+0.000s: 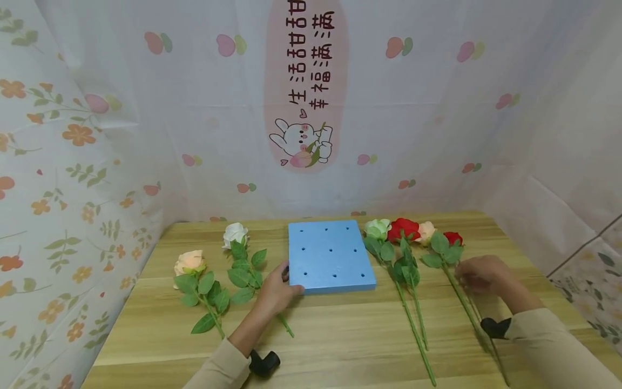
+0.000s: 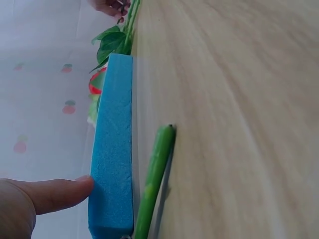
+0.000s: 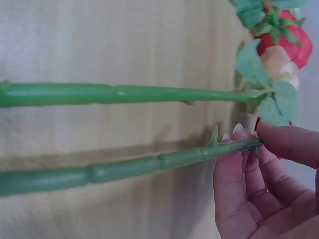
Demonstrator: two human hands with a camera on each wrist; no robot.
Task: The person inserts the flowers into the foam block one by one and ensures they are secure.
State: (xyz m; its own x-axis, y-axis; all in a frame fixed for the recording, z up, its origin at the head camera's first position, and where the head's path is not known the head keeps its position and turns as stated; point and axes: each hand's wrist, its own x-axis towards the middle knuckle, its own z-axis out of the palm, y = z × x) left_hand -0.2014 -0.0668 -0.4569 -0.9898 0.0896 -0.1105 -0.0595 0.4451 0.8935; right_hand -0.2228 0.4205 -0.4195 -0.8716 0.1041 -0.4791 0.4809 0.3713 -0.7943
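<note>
A blue foam block (image 1: 332, 260) with several small holes in its top lies flat on the table. My left hand (image 1: 276, 293) holds it by its near left corner; in the left wrist view the thumb (image 2: 65, 194) presses on the top edge. At the right, my right hand (image 1: 482, 274) pinches the thin stem (image 3: 184, 158) of an artificial red rose (image 1: 453, 238) between thumb and fingers. Right beside that lies a peach rose (image 1: 426, 232), its stem running parallel to the pinched one.
Right of the block lie a pale green rose (image 1: 377, 229) and a larger red rose (image 1: 404, 228). To its left are a white rose (image 1: 235, 234) and a peach rose (image 1: 189, 262), stems toward me. A patterned curtain (image 1: 218, 135) hangs behind the wooden table (image 1: 340, 340).
</note>
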